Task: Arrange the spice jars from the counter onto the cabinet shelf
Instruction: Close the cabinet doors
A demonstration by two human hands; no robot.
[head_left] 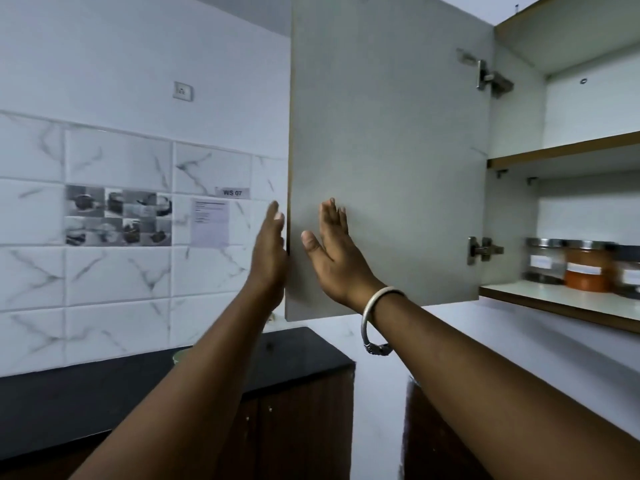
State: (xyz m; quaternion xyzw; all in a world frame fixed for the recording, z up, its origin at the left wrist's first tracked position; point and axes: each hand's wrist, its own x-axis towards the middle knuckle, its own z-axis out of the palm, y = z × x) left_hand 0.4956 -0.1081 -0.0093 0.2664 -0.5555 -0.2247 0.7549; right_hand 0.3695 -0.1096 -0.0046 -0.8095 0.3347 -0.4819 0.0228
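The grey cabinet door (388,133) stands swung wide. My left hand (268,251) lies flat against the door's outer edge, fingers straight. My right hand (332,251) rests palm-flat on the door's inner face, fingers apart, a silver bangle on the wrist. Neither hand holds anything. On the lower cabinet shelf (540,296) at the right stand three spice jars with metal lids: a clear one (543,261), an orange-filled one (587,268) and one cut off by the frame edge (630,271).
A second shelf (561,154) sits above the jars. The black counter (69,400) runs along the marble-tiled wall at lower left, over dark wooden cupboards (294,427). A small pale rim (178,355) peeks out behind my left forearm. A switch (183,91) is on the wall.
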